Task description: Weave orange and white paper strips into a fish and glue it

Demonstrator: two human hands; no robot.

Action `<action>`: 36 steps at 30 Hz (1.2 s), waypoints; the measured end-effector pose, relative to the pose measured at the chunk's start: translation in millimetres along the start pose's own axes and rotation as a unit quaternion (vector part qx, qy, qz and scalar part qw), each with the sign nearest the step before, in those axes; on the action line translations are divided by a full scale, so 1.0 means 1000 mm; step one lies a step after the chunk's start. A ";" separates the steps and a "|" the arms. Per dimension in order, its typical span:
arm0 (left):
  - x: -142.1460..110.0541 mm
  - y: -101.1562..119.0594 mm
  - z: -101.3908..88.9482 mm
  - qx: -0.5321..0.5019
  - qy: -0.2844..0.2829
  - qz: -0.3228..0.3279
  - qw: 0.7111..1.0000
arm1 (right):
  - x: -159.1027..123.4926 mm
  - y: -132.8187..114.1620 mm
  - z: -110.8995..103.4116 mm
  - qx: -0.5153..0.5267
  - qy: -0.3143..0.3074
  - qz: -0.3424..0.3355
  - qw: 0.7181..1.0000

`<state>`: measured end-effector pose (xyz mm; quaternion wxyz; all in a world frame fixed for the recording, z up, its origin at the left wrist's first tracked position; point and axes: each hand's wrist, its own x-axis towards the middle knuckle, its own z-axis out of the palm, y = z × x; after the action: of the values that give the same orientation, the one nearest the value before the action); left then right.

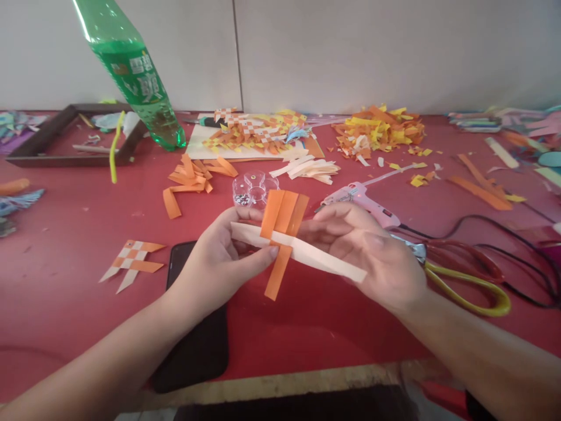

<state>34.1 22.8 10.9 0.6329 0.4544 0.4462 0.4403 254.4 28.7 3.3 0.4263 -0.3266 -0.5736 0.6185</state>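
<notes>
Between my hands, over the table's front part, are orange paper strips (286, 211) crossed by a cream paper strip (322, 260). My left hand (230, 248) pinches them where they cross, thumb on top near the lower orange strip. My right hand (372, 254) is behind and under the cream strip's right end, palm up with fingers loosely curled and apart; whether it touches the strip is hard to see. To the left lies a woven orange and cream paper fish (134, 260). A black phone (197, 345) lies partly beneath my left forearm.
Behind my hands are a clear bead tray (254, 188), folded orange strips (193, 175), cream strips (309, 168) and a pink glue gun (362, 199). Yellow-handled scissors (473, 289) and cords lie right. A green bottle (140, 82) stands by a dark frame (65, 161). Paper scraps (381, 131) are piled behind.
</notes>
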 end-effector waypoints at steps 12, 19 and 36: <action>-0.002 -0.007 0.002 0.085 0.016 -0.011 0.996 | -0.005 -0.005 0.020 -0.629 0.065 -0.379 0.676; -0.002 -0.009 0.004 0.150 0.016 0.010 0.988 | -0.003 -0.003 0.023 -0.523 0.065 -0.301 0.795; -0.008 0.000 0.008 0.086 -0.010 0.000 0.996 | 0.003 -0.001 0.023 -0.130 0.128 0.054 0.982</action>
<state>40.0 13.3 13.6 0.5959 0.5115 0.4759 0.3960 233.1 21.4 7.1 0.4162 -0.4861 -0.5718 0.5134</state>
